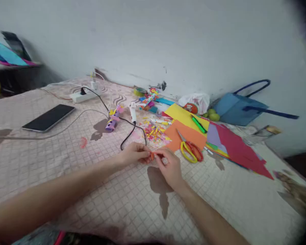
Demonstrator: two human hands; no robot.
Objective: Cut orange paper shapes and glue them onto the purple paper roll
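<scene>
A small orange piece [152,156], seemingly paper, is pinched between my two hands above the checked tablecloth [122,194]. My left hand [137,153] grips it from the left with fingertips together. From the right, my right hand [168,164] holds its other side between thumb and fingers. Just right of my hands, scissors [191,151] with red and yellow handles lie on an orange sheet [174,131]. Beyond my hands are a heap of colourful paper scraps [155,132] and a white glue gun [133,112] with a black cord.
A phone [49,118] and a power strip [85,97] with cables lie at the left. A purple decorated roll [112,122] stands near the glue gun. Coloured sheets [237,148], a green cutter [199,124] and a blue bag [238,109] are at the right, near the wall.
</scene>
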